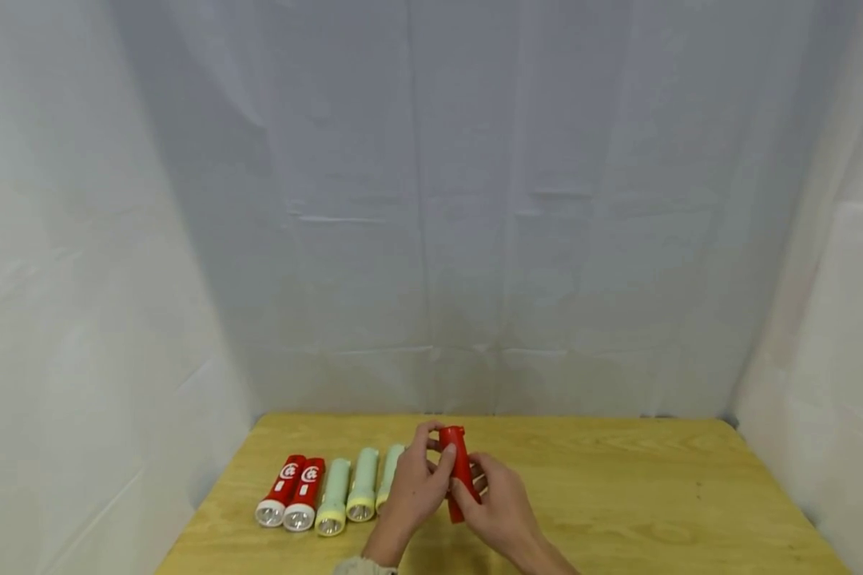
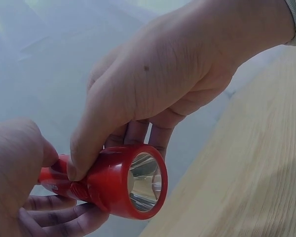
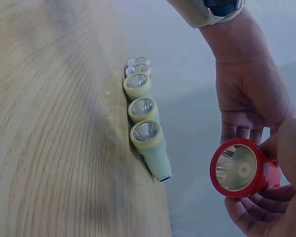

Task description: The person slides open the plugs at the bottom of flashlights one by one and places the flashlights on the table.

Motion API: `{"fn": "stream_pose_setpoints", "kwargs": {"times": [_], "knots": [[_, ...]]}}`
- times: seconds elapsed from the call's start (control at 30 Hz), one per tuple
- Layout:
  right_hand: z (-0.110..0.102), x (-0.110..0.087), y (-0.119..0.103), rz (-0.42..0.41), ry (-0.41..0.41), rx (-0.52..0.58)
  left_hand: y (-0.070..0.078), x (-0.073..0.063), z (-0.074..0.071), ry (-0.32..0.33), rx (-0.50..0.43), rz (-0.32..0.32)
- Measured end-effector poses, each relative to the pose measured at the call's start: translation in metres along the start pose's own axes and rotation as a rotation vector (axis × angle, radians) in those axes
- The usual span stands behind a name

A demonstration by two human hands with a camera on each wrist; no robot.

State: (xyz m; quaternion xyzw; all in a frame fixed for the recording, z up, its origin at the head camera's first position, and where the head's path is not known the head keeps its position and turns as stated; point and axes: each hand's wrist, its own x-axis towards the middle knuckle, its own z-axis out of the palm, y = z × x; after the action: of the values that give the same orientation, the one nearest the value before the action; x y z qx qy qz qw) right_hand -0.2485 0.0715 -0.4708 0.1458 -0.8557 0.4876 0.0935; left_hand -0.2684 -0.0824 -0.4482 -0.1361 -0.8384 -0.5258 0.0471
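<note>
A red flashlight (image 1: 459, 461) is held between both hands above the wooden table. My left hand (image 1: 415, 485) grips it from the left, and my right hand (image 1: 502, 505) grips its other side. In the left wrist view, the right thumb (image 2: 79, 160) lies on the flashlight body close to a ribbed switch (image 2: 80, 191). There, the left hand's fingers (image 2: 64, 219) curl beneath the body. The right wrist view shows the clear lens and reflector (image 3: 237, 168) inside the round red head. Part of the red body is hidden by the hands.
Left of the hands, two red flashlights with white heads (image 1: 298, 517) lie beside several pale green ones (image 1: 336, 483) in a row, lenses toward the near edge. The wooden table (image 1: 640, 495) extends to the right. White sheeting (image 1: 467, 239) hangs behind and at both sides.
</note>
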Motion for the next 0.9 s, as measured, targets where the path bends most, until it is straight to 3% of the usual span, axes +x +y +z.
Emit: {"fn": "stream_pose_setpoints", "kwargs": {"times": [0.5,0.9], "knots": [[0.0006,-0.0019,-0.0019,-0.005,-0.006,-0.030,-0.0022,-0.0012,-0.0018,-0.010,-0.025,0.005],[0.0012,-0.0032,-0.0071,-0.056,0.013,-0.042,-0.0027,-0.0021,-0.0046,0.010,-0.032,0.000]]}}
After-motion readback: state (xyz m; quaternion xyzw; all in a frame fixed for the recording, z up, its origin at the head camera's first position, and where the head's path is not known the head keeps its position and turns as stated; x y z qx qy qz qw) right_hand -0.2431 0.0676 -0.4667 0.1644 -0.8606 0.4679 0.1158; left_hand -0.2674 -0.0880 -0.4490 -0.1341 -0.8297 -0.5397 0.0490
